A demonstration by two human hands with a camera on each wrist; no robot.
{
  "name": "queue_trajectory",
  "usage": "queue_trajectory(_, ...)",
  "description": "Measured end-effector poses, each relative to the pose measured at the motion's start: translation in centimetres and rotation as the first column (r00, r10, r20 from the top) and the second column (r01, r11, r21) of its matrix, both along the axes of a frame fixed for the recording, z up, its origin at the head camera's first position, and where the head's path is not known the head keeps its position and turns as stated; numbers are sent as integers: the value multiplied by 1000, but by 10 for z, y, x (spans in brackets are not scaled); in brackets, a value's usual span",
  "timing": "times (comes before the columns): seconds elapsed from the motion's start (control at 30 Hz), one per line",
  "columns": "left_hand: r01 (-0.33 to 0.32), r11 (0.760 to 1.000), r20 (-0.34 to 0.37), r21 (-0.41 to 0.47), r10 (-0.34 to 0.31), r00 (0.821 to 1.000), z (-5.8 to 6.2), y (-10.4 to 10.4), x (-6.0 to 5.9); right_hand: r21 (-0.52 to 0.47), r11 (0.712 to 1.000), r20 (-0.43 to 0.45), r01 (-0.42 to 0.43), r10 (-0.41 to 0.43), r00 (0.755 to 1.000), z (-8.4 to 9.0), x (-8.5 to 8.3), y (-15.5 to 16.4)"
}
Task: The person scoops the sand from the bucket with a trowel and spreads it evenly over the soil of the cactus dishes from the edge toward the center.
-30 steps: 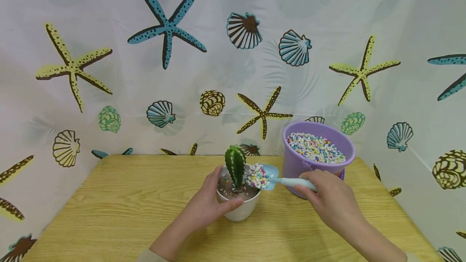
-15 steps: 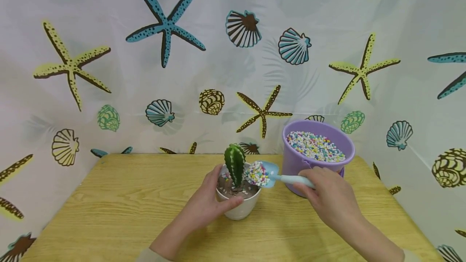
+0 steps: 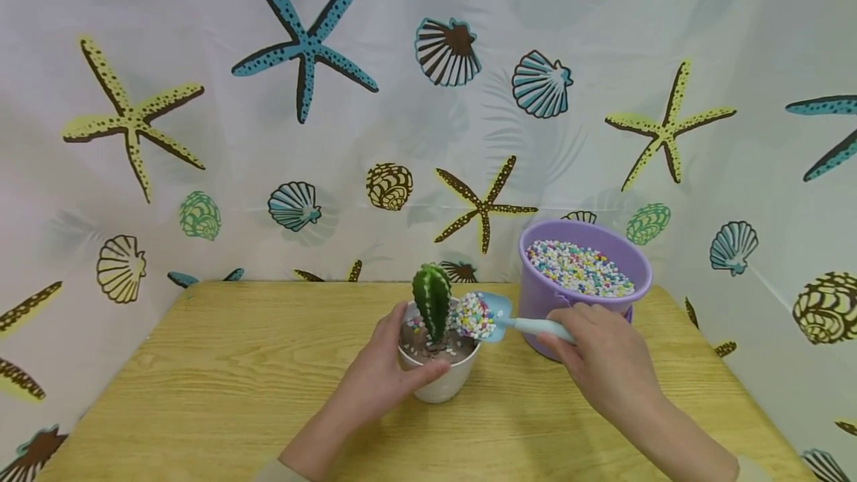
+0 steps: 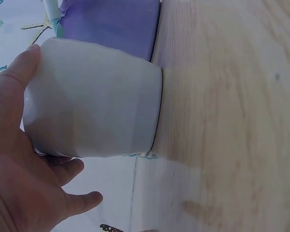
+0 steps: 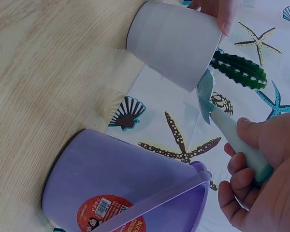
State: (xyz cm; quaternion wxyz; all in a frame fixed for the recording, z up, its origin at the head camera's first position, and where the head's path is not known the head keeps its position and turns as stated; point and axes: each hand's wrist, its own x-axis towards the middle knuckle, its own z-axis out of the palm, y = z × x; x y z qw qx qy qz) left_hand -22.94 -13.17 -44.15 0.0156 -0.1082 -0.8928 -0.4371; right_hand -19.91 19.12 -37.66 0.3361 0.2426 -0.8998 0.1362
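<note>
A green cactus [image 3: 431, 305] with pale spiny ridges stands in a white flowerpot [image 3: 442, 385] on the table, in greyish-brown soil with a few loose pebbles. My left hand [image 3: 383, 367] holds the pot from the left, thumb at the near side and fingers round the far side. With my right hand [image 3: 605, 355] I grip the pale handle of a small light-blue trowel [image 3: 497, 316]. A heap of coloured pebbles [image 3: 474, 315] lies on its blade, whose tip reaches over the pot's right rim. In the right wrist view the blade [image 5: 206, 94] is right at the rim beside the cactus.
Behind and right of the pot stands a purple bucket [image 3: 538, 303] with many coloured pebbles [image 3: 579, 268] in it. Its handle [image 5: 159, 200] hangs down the side across a red label. A cloth printed with starfish and shells [image 3: 375, 117] surrounds the wooden table [image 3: 254, 363].
Slightly more coloured pebbles show on the soil left of the cactus than a second ago. The trowel has risen a little, and the left hand keeps its place on the pot.
</note>
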Motion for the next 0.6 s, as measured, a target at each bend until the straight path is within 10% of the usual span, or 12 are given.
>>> queue_trajectory(0.6, -101, 995, -71, -20, 100, 992, -4, 13, 5, 28, 999, -82, -18, 21, 996, -1, -1, -1)
